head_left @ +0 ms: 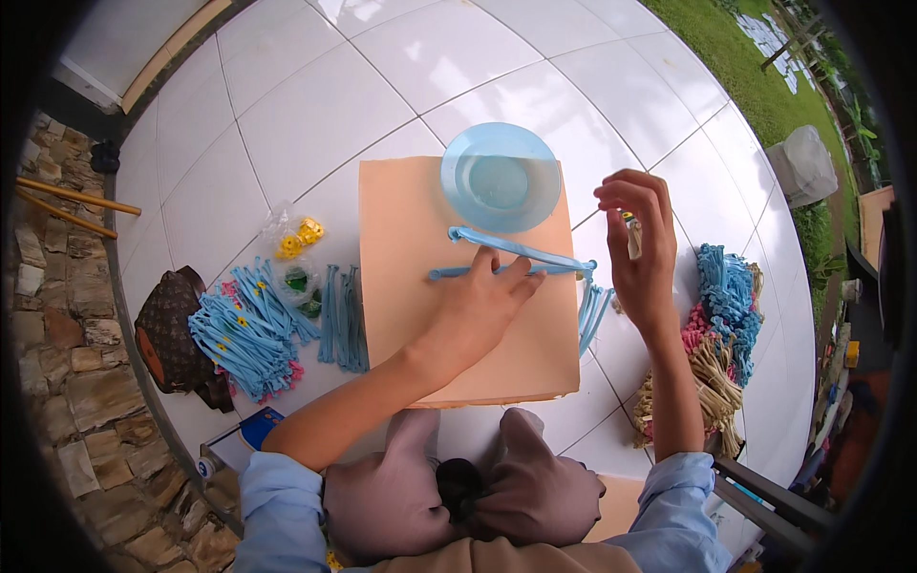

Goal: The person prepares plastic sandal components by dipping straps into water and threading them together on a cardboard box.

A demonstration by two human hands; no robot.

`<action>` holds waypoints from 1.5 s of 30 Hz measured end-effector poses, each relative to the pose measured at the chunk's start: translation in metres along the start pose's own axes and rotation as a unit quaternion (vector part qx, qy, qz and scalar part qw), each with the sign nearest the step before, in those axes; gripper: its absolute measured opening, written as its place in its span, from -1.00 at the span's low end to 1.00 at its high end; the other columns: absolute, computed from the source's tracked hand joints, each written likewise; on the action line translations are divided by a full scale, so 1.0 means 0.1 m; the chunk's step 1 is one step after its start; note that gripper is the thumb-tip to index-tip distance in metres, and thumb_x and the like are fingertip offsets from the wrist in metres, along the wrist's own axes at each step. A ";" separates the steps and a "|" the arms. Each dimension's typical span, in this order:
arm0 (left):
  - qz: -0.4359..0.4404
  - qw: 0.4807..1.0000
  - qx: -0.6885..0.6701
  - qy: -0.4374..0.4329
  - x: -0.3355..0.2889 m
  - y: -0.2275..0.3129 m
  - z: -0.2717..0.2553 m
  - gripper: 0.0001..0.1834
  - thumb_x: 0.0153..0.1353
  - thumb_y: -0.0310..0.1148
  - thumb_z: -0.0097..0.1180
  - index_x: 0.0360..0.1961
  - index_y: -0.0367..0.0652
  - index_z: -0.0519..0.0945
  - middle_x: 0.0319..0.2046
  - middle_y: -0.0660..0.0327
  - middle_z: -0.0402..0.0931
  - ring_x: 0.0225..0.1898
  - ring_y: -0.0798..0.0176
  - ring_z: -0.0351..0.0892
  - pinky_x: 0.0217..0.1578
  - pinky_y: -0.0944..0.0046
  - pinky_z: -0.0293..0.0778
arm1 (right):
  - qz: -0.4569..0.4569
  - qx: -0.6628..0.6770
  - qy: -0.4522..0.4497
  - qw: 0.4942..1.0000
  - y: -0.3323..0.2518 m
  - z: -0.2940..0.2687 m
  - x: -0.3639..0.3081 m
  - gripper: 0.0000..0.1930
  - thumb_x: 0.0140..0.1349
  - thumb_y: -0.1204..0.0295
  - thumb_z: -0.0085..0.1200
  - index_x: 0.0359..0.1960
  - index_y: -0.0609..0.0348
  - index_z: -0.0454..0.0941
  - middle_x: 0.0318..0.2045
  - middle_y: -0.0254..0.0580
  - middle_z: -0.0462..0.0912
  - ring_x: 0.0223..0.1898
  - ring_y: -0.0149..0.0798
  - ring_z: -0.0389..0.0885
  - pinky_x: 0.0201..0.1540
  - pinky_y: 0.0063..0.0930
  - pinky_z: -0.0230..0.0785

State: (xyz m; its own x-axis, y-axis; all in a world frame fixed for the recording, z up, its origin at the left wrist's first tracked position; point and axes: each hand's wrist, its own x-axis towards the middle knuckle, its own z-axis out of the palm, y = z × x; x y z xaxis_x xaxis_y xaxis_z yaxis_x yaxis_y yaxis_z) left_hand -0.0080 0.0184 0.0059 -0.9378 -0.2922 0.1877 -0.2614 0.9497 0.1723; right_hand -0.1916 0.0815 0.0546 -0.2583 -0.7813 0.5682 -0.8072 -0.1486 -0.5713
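Observation:
On a tan cardboard board (458, 368), two light-blue fabric-like strips (525, 252) with knobbed ends form a narrow V, meeting at the right edge. My left hand (480, 310) lies over the lower strip (449, 273), fingers spread and touching it; part of that strip is hidden beneath them. Raised beside the board's right edge is my right hand (643, 229), its fingers curved and apart from the thumb. Between them a small pale and yellow item (633, 234) shows, and it appears to lie behind the hand. A translucent blue plate (500, 179) rests across the board's far edge.
Bundles of blue strips with yellow flowers (248, 329) lie left beside a brown bag (170, 329). Clear bags hold yellow pieces (302, 237) and a green item (297, 280). Right are blue bundles (726, 301) and beige bundles (702, 382). White tiles (296, 115) surround everything.

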 end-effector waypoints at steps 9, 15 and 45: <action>0.001 0.998 -0.060 -0.012 0.03 0.02 -0.08 -0.57 0.00 -0.49 0.09 -0.01 -0.11 0.50 -0.15 0.26 0.37 -0.17 0.13 0.35 -0.28 0.31 0.53 | 0.106 -0.042 -0.099 0.989 -0.18 0.12 -0.82 -0.66 0.01 0.75 -0.06 -0.12 0.26 0.42 -0.22 -0.05 0.47 -0.15 -0.03 0.47 -0.15 -0.27 0.38; 0.004 0.998 -0.062 -0.026 0.01 -0.01 -0.09 -0.57 -0.01 -0.47 0.11 -0.02 -0.17 0.50 -0.11 0.25 0.40 -0.13 0.12 0.34 -0.17 0.31 0.47 | 0.042 -0.121 -0.133 0.983 -0.11 0.19 -0.78 -0.56 -0.11 0.74 -0.01 -0.09 0.27 0.41 -0.18 -0.07 0.45 -0.11 -0.04 0.45 -0.09 -0.27 0.40; 0.008 0.997 -0.070 -0.031 0.02 -0.02 -0.13 -0.58 0.00 -0.44 0.14 -0.03 -0.19 0.51 -0.12 0.24 0.41 -0.10 0.13 0.32 -0.13 0.31 0.44 | 0.144 -0.023 -0.018 0.989 0.01 0.17 -0.85 -0.75 0.04 0.76 -0.07 -0.21 0.29 0.38 -0.23 -0.05 0.48 -0.24 -0.09 0.51 -0.29 -0.32 0.44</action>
State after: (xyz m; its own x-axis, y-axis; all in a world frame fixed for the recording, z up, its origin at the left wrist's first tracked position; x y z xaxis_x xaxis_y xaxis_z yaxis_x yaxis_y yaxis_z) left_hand -0.0060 0.0145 0.0182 -0.9554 -0.2645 0.1317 -0.2153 0.9284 0.3030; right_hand -0.1616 0.1378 -0.0049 -0.4626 -0.8085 0.3638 -0.7261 0.1100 -0.6788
